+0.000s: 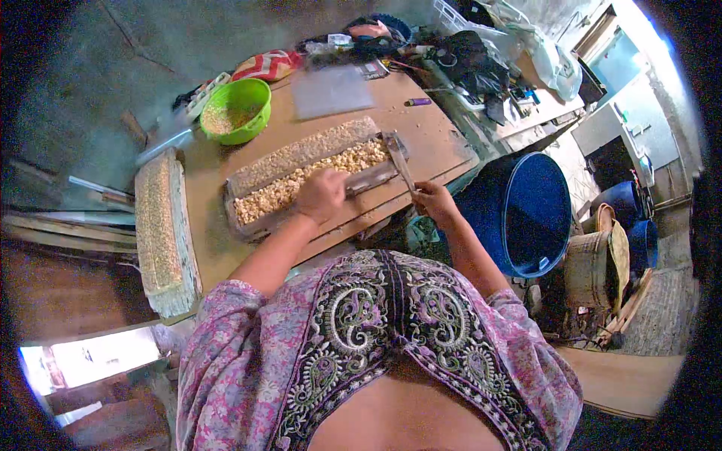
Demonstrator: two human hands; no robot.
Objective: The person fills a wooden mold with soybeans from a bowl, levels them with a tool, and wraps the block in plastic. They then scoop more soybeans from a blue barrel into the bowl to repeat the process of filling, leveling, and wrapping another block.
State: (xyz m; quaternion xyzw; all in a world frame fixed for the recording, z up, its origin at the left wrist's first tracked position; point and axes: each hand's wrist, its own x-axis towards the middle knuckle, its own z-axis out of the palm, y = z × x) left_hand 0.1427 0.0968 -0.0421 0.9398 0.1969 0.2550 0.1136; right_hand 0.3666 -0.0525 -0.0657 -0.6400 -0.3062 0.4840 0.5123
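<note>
A long, shallow mould [372, 177] lies slantwise on the board, holding a row of loose, pale yellow, crumbly grain mixture [263, 203]. Over the near middle of this row is my left hand [323, 197], its fingers curled down against the mixture and hidden under the hand. My right hand [434, 201] is closed around the near end of a thin, flat knife-like strip [401, 161], which reaches across the mould's right end. Along the far side of the row lies a flatter, pressed-looking grain slab [301, 152].
A green bowl [259, 116] with loose grain stands at the back left. Another long grain slab [156, 218] rests on a pale support at the left. A clear sheet [331, 92] and a purple lighter-like object [418, 101] lie farther back. Blue barrels [535, 214] stand right.
</note>
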